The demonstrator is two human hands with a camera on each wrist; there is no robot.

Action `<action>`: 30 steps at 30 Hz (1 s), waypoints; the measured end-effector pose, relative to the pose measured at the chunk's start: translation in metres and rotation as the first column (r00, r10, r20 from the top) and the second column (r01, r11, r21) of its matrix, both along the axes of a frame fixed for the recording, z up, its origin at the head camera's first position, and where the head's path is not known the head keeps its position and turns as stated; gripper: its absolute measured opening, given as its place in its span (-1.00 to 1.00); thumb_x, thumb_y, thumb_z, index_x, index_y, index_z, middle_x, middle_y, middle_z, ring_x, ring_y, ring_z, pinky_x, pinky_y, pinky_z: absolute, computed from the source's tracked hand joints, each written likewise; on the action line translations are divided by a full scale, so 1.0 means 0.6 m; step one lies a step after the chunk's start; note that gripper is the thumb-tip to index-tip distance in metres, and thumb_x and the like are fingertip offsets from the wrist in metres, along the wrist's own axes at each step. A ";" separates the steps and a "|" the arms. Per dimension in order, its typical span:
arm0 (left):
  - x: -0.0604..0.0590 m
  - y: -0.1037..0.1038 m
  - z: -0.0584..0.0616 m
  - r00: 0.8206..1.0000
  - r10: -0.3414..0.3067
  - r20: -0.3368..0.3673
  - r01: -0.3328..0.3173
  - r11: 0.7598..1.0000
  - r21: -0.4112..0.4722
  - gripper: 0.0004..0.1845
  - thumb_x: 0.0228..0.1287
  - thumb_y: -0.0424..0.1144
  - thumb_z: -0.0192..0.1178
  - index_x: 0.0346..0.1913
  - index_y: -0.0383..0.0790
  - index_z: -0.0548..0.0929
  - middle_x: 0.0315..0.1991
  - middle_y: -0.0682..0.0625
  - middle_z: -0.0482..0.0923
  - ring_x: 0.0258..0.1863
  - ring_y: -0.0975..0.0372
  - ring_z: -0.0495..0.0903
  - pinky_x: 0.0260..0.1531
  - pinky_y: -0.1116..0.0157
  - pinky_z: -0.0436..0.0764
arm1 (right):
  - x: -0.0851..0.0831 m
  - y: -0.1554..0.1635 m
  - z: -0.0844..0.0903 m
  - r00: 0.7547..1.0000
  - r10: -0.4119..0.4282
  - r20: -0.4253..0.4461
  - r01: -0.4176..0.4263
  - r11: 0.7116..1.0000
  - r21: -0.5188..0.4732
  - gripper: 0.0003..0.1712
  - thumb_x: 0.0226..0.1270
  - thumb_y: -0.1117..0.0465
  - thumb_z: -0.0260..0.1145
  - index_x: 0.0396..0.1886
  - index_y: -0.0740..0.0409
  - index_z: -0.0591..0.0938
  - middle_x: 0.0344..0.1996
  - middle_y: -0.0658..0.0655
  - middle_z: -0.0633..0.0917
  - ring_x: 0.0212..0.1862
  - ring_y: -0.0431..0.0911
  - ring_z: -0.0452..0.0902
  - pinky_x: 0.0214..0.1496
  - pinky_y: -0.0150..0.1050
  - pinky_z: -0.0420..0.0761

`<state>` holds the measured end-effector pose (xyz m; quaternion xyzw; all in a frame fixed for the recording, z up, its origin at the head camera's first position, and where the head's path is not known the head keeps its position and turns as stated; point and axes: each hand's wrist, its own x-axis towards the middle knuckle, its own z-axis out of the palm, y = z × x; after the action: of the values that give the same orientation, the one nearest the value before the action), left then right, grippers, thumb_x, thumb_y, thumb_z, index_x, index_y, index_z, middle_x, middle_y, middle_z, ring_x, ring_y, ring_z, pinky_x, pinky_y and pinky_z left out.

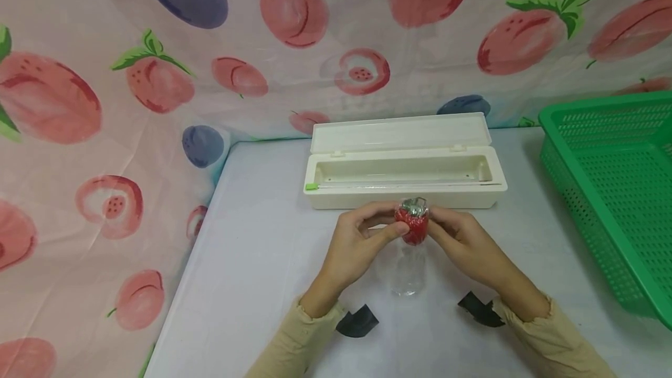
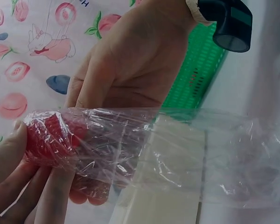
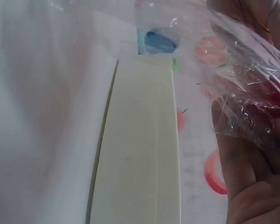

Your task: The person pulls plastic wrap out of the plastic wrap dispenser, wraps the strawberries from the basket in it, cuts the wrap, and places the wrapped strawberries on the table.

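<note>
A red strawberry (image 1: pixel 413 223) with a green top is wrapped in clear cling film (image 1: pixel 408 273), and the film's loose length hangs below it. My left hand (image 1: pixel 350 244) pinches the strawberry from the left, its thumb on the front. From the other side, my right hand (image 1: pixel 469 244) holds the wrapped strawberry with thumb and fingers. Up close in the left wrist view, the crinkled film (image 2: pixel 177 158) trails away from the red strawberry (image 2: pixel 49 137). In the right wrist view, film (image 3: pixel 247 112) covers part of the fingers and the strawberry shows only at the edge.
Behind my hands stands a long white cling film dispenser (image 1: pixel 404 198), lid raised, with a green slider (image 1: pixel 311 186) at its left end. A green perforated basket (image 1: pixel 583 209) is at the right. Fruit-printed cloth (image 1: pixel 294 80) hangs behind the white table (image 1: pixel 236 284).
</note>
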<state>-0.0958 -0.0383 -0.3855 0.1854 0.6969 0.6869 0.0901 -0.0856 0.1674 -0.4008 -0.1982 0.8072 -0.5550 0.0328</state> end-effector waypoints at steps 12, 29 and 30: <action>-0.002 0.000 -0.006 0.986 0.102 -0.134 -0.108 0.993 -0.039 -0.67 0.15 -0.43 0.41 0.01 -0.34 0.72 -0.06 -0.15 0.70 -0.11 0.22 0.63 0.03 0.21 0.65 | 0.008 -0.001 0.008 0.995 0.095 0.033 -0.091 0.990 -0.109 -0.55 0.61 0.34 -0.12 0.36 0.45 0.38 0.25 0.35 0.54 0.17 -0.37 0.51 0.16 -0.48 0.53; -0.008 -0.005 -0.011 0.991 0.042 -0.126 -0.050 0.997 -0.065 -0.62 0.20 -0.41 0.39 0.10 -0.34 0.66 0.06 -0.12 0.61 -0.01 0.21 0.58 0.01 0.15 0.66 | 0.004 -0.008 -0.004 0.994 0.093 0.061 -0.082 0.983 -0.163 -0.58 0.50 0.33 0.16 0.28 0.41 0.46 0.09 0.29 0.64 0.00 -0.20 0.67 0.03 -0.32 0.68; -0.008 -0.006 -0.011 0.991 0.033 -0.131 -0.042 0.997 -0.070 -0.62 0.21 -0.40 0.38 0.10 -0.34 0.66 0.06 -0.11 0.61 0.00 0.21 0.57 0.02 0.16 0.65 | 0.004 -0.008 -0.004 0.994 0.099 0.054 -0.089 0.982 -0.169 -0.58 0.50 0.34 0.16 0.28 0.41 0.46 0.09 0.30 0.64 0.01 -0.20 0.67 0.04 -0.31 0.68</action>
<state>-0.1008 -0.0418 -0.3921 0.2132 0.7290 0.6493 0.0383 -0.0832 0.1626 -0.4033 -0.2208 0.7463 -0.6243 0.0674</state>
